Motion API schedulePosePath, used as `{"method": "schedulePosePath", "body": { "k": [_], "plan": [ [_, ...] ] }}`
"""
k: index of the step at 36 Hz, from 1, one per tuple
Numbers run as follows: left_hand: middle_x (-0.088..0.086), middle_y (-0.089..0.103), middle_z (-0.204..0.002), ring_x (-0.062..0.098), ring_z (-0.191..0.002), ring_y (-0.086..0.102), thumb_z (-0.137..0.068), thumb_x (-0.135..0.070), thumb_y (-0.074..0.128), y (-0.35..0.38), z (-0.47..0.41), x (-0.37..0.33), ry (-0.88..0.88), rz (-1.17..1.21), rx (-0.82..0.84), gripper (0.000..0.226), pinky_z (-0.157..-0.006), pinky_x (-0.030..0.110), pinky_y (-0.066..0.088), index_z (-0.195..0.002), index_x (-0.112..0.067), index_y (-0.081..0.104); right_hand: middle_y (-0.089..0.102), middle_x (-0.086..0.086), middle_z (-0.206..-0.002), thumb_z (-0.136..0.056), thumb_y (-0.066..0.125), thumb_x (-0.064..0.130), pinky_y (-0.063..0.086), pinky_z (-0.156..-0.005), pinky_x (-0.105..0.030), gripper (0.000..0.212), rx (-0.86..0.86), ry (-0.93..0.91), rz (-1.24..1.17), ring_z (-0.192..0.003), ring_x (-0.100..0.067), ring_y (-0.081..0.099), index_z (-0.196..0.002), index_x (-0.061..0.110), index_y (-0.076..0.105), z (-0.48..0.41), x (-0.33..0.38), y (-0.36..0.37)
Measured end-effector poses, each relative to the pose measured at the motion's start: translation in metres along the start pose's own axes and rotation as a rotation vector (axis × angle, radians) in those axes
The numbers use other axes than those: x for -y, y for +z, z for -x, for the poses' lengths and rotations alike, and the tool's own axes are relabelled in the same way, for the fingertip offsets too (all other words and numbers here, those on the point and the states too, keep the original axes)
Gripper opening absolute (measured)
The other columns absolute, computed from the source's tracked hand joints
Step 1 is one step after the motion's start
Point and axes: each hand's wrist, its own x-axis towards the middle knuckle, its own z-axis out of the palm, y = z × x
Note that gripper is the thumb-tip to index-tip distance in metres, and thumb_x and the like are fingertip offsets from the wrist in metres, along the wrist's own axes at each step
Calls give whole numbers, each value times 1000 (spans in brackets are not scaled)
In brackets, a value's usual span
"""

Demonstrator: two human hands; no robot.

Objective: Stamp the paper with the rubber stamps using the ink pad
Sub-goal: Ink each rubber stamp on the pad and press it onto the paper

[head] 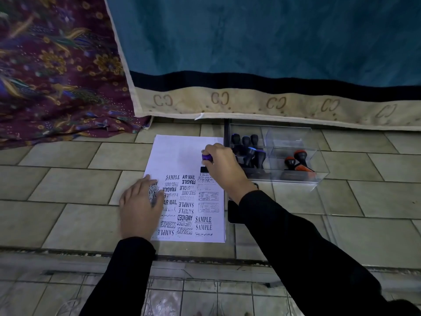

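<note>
- The left hand (pixel 141 207) lies flat, fingers spread, pressing the near left part of the paper (pixel 185 156), holding nothing.
- The paper lies on the tiled floor (pixel 68 185), its near half crowded with black prints.
- The right hand (pixel 222 166) grips a purple-topped stamp (pixel 206 158) set upright on the paper's right edge.
- Just right of the paper, a clear box (pixel 293 153) holds more stamps (pixel 250 151).

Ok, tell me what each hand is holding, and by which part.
The right hand grips a stamp by its purple-topped handle, base down on the paper. The left hand holds nothing; it lies flat on the paper.
</note>
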Motion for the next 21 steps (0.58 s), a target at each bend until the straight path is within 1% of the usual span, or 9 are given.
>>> {"method": "schedulePosePath", "body": {
  "k": [4, 7, 14, 16, 19, 21],
  "plan": [
    [-1, 56, -137, 23, -125, 48, -91, -27, 62, 0, 0, 0, 0, 2, 2, 28, -109, 43, 31, -117, -19, 61, 61, -15, -99, -86, 60, 0, 53, -76, -40, 10, -3, 10, 34, -86, -28, 61, -96, 0, 62, 0, 3, 0],
    [-2, 56, -137, 23, -125, 49, -91, -28, 62, 1, -1, 1, 2, -1, 0, 28, -109, 44, 31, -117, -20, 61, 61, -15, -96, -86, 60, 0, 53, -73, -43, 9, -1, -14, 60, -83, -29, 60, -95, 0, 61, 10, 2, 3],
    [-2, 57, -137, 23, -125, 49, -91, -28, 62, -1, -1, 1, 5, 2, 1, 28, -109, 44, 31, -117, -20, 61, 61, -15, -95, -86, 60, 1, 52, -74, -45, 9, -14, 4, 20, -82, -29, 59, -95, -1, 59, 5, 2, 3],
    [-2, 57, -137, 22, -124, 49, -91, -28, 62, -1, -1, 1, 6, 0, -1, 27, -108, 42, 31, -117, -19, 62, 61, -15, -94, -85, 60, -1, 53, -72, -44, 9, -21, -10, 17, -80, -28, 59, -94, 0, 59, 9, 0, 5],
    [-2, 57, -137, 22, -125, 49, -91, -29, 62, -1, -1, 0, 6, -1, -1, 28, -108, 42, 30, -117, -20, 62, 61, -12, -94, -83, 62, -2, 54, -71, -38, 11, -54, -36, -22, -80, -25, 60, -92, 2, 59, 19, -5, 8],
    [-2, 57, -137, 22, -124, 49, -91, -28, 62, -1, -1, 0, 6, -4, 0, 28, -108, 42, 30, -117, -20, 62, 60, -11, -94, -83, 65, 0, 54, -73, -36, 15, -72, -13, -58, -82, -25, 61, -95, 5, 59, 20, -7, 8]
  ]
}}
